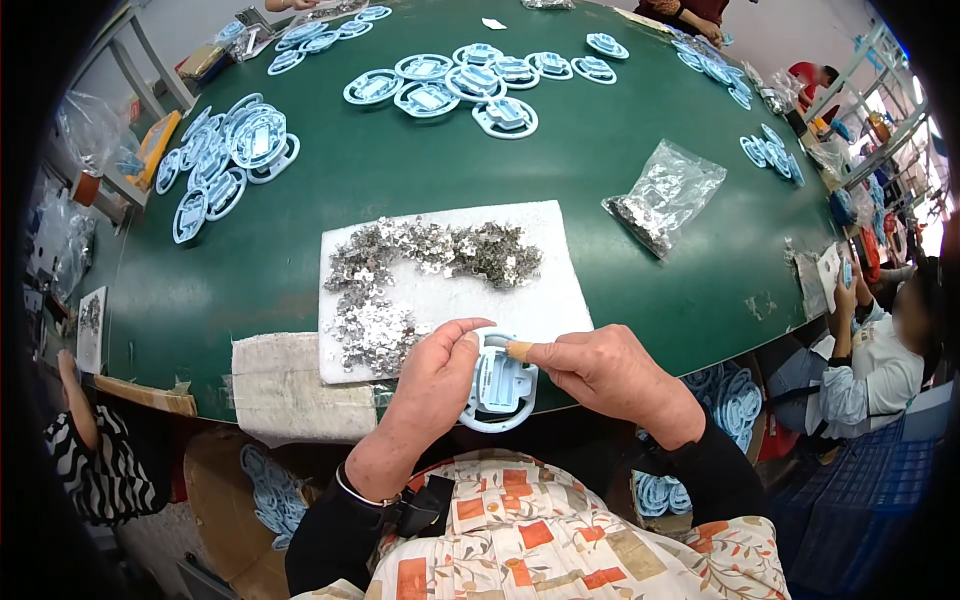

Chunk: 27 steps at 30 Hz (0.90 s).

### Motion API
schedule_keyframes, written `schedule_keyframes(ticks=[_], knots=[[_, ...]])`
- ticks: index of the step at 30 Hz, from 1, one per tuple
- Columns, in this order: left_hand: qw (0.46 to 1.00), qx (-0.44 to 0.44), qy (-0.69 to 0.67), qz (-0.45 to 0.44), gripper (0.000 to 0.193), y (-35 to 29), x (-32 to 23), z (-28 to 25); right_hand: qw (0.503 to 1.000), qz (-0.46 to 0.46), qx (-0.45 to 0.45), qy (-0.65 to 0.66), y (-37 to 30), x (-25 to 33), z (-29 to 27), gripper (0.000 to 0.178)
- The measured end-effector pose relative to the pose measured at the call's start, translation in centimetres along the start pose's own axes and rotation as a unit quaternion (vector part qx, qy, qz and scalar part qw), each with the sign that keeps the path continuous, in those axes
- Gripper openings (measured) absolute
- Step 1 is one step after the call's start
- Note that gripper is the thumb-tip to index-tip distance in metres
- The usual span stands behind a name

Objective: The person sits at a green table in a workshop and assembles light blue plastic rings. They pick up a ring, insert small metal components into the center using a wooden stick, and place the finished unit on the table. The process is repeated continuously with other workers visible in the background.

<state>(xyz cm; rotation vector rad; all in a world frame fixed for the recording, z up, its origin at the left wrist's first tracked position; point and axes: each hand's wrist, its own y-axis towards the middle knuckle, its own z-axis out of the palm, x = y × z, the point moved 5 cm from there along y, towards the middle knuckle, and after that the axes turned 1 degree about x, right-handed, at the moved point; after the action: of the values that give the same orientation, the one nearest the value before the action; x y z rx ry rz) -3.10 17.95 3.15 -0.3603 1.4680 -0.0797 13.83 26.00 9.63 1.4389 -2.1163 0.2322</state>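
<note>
My left hand is closed around the left edge of a light blue oval plastic part, a ring with a raised rectangular housing in its middle. It is held at the table's near edge. My right hand has its fingers curled in, with a tan-wrapped fingertip pressed against the part's upper end. Anything small under that fingertip is hidden. Just beyond my hands, a white foam board bears a loose heap of small silvery metal clips.
Piles of similar blue parts lie at left and farther back on the green table. A clear bag of metal pieces rests right of the board. Boxes of blue parts stand below the edge. Other people work around the table.
</note>
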Motion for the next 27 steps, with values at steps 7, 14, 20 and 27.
schedule_keyframes(ticks=[7,14,20,27], knots=[[0.994,-0.053,0.099,0.013,0.032,-0.4,-0.6,0.1,0.993,0.031,0.047,-0.102,0.5,1.6,-0.4,0.041],[0.995,-0.048,0.091,0.019,0.032,-0.3,-0.3,0.0,0.987,0.055,0.054,-0.138,-0.1,2.0,-0.7,0.038],[0.994,-0.035,-0.102,-0.007,0.032,-0.7,0.0,0.1,0.988,0.124,-0.055,0.08,-1.1,0.4,-1.4,0.037],[0.982,0.035,-0.187,-0.009,0.035,-1.6,-2.2,1.7,0.815,0.202,-0.073,0.538,-1.3,-0.4,1.9,0.029]])
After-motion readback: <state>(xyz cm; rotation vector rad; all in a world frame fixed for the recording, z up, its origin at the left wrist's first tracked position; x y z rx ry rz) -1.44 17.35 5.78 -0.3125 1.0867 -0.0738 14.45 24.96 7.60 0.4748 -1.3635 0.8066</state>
